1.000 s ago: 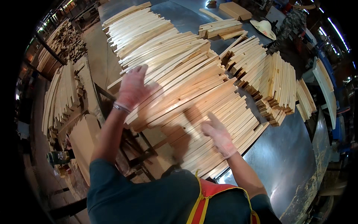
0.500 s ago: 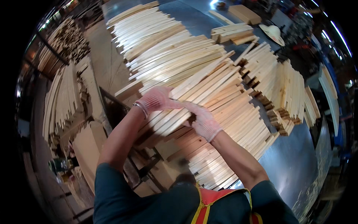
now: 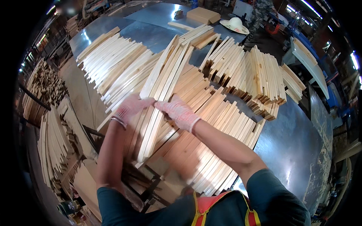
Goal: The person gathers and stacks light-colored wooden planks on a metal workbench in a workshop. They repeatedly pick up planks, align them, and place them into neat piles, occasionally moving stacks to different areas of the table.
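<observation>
A bundle of several pale wooden slats (image 3: pixel 169 81) slants up and away from me over the table. My left hand (image 3: pixel 132 109), in a pinkish-white work glove, is closed on the bundle's left side. From the right, my right hand (image 3: pixel 180 113), gloved alike, wraps its fingers over the slats, and the fingertips of both hands nearly meet on top. Their thumbs and the undersides of the slats are hidden. Beneath and to the right of the bundle lies a row of wooden slats (image 3: pixel 222 135). Farther left is another row of paler slats (image 3: pixel 113 60).
Stacked wood pieces (image 3: pixel 245 71) stand on the metal table (image 3: pixel 290 150) at right. A cardboard box (image 3: pixel 203 15) and a straw hat (image 3: pixel 234 25) are at the far side. A person in camouflage trousers (image 3: pixel 260 13) stands beyond. Timber piles (image 3: pixel 54 139) line the left.
The slat bundle has swung from a diagonal lean to a steeper angle pointing away from me. Both hands turned with it. My view has shifted, so the table appears farther left.
</observation>
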Tool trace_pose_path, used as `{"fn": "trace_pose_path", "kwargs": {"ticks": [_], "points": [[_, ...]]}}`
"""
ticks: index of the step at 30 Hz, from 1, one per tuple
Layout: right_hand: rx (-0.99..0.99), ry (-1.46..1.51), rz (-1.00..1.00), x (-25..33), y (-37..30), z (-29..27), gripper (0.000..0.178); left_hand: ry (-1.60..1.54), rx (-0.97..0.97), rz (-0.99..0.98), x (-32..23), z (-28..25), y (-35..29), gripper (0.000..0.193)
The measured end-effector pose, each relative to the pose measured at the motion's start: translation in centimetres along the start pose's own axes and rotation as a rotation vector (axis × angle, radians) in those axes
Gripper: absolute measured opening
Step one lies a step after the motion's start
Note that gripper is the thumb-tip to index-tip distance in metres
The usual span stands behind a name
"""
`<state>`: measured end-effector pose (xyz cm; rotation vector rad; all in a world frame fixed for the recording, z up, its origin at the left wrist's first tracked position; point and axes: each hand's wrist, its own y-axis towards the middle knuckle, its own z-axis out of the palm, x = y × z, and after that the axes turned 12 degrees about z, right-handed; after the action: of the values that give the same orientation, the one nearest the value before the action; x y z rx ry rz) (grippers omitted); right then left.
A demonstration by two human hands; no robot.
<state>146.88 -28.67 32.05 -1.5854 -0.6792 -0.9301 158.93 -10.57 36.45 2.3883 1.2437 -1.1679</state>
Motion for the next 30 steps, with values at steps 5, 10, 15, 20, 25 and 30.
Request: {"fn": "trace_pose_path", "kwargs": {"ticks": [5,10,15,20,25,30], "points": [[-0.015,-0.064,0.081,-2.6,1.4,2.7,0.084,0.198,0.122,-0.093,1.1,1.6,1.6,0.078],[0.194,0.177,0.147,-3.9,-0.1,1.6,0.096,0.060,0.101,0.039,4.1,0.9,-2.5,0.076],[0.241,0.057,0.108,-5.1,-2.0,1.6,0.107,0.002,0.073,-0.100,5.4,1.1,-9.6,0.091],[0.262,0.153,0.112,-4.8,-2.2,3.3,0.109,0.238,-0.203,0.070,5.9,5.1,-14.4,0.113],[0.244,0.232,0.152,-1.6,-1.6,4.8,0.102,0.345,-0.184,0.030,3.3,3.1,-12.4,0.116],[0.319,0.086,0.075,-0.2,-1.6,5.9,0.090,0.261,-0.045,0.042,5.9,-2.4,-8.7,0.107]]}}
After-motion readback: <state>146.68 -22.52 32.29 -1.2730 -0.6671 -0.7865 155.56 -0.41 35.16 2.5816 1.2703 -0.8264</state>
